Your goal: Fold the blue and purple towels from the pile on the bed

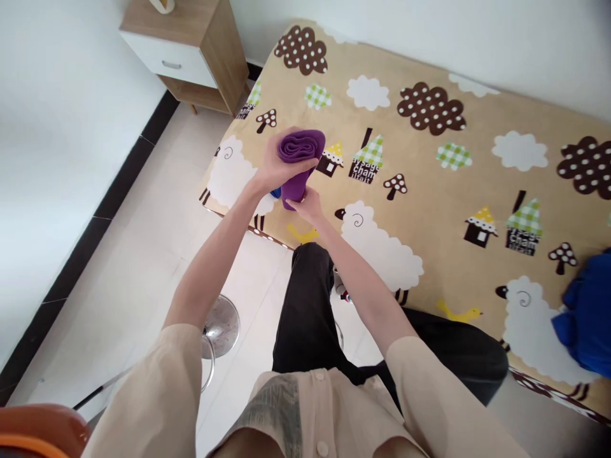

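Observation:
A purple cloth [296, 152], wound into a thick roll, is held up over the near left part of the bed. Its spiral end faces up towards me, and a narrower length of it hangs below. My left hand [275, 164] is wrapped round the upper part of the roll, with the thumb across its near side. Lower down, my right hand [308, 207] pinches the bottom edge of the same cloth. A small piece of something blue [275, 192] shows behind the roll, mostly hidden by it and my left hand.
The bed [420, 165] has a tan cover printed with sheep, clouds and houses. A blue cloth heap [589, 315] lies at its right end. A wooden nightstand [217, 54] stands back left. A chrome stool base [223, 324] and an orange-brown seat [42, 427] are at lower left.

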### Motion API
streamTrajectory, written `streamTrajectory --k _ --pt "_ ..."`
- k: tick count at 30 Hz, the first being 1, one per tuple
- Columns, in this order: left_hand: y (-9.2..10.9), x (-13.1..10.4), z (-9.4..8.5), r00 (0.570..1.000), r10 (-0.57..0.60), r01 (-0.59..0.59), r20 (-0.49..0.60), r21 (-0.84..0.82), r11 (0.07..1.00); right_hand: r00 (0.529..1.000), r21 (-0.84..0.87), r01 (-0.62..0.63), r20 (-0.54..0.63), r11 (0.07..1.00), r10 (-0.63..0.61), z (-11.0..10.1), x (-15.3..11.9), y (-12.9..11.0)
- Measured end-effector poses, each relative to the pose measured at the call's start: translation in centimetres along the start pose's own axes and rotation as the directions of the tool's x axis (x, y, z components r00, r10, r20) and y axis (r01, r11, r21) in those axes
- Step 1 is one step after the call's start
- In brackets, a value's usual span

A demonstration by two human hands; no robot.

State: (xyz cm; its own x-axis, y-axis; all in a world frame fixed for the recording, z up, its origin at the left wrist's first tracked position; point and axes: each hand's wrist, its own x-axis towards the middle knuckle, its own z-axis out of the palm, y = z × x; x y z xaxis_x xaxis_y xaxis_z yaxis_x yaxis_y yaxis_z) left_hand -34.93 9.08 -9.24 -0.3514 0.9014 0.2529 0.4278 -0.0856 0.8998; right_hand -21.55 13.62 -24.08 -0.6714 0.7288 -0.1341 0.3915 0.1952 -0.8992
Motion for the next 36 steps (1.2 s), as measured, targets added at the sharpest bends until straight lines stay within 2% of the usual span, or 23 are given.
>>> streamTrajectory --k 4,10,13,16,21,26,36 --pt "-0.6 -0.1 -0.2 1.000 0.003 -0.002 0.007 -0.071 0.997 0.999 -0.044 -0.045 0.015 0.998 0.046 0.4 1.0 0.4" --pt "-4.5 0.6 0.6 0.997 -0.061 0.056 -0.051 -0.095 0.994 0.997 -0.029 -0.075 -0.001 0.997 0.075 1.0 1.7 1.4" --pt "-5.5 0.9 0.8 0.995 -0.081 0.078 -0.059 -0.055 0.995 0.996 -0.009 -0.085 0.000 0.996 0.085 1.1 1.8 1.4" --pt "-5.2 1.1 0.9 0.995 -0.091 0.090 -0.048 -0.023 0.996 0.997 -0.002 -0.080 -0.011 0.997 0.080 1.0 1.8 1.5" --pt "-3.4 1.1 0.7 0.998 -0.065 0.065 -0.023 -0.022 0.998 0.999 0.056 -0.034 -0.031 0.998 0.035 0.9 1.9 1.9" --pt "-2.0 1.0 0.5 0.997 -0.079 0.079 -0.010 -0.012 0.997 0.998 0.062 -0.048 -0.031 0.997 0.050 1.0 2.0 1.7" --pt "-2.8 1.1 0.6 0.989 -0.134 0.129 -0.069 -0.081 0.988 0.998 0.065 -0.060 0.013 0.996 0.059 0.7 1.8 1.2"
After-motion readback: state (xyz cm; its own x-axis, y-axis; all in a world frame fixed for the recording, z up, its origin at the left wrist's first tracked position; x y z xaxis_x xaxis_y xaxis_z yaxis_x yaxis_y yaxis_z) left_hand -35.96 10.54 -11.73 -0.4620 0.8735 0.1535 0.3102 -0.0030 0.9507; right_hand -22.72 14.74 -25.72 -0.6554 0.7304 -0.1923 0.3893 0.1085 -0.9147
